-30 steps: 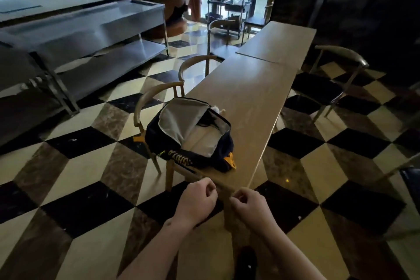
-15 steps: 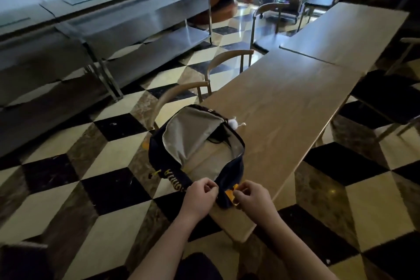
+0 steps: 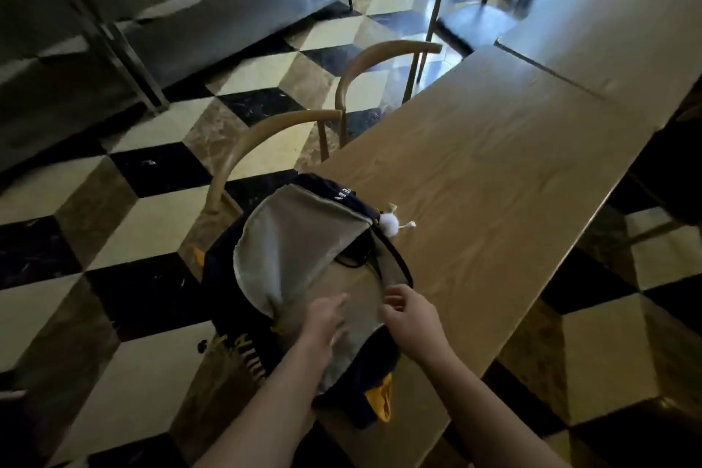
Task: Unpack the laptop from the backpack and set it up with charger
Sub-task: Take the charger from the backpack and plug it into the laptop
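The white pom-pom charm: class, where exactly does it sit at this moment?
In the head view, the white pom-pom charm lies on the wooden table, touching the open backpack's far right edge, beyond both hands.

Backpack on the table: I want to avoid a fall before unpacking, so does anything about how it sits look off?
Yes. The backpack lies open at the table corner, its left side hanging past the edge above a chair. Both hands are at its opening; it might slip.
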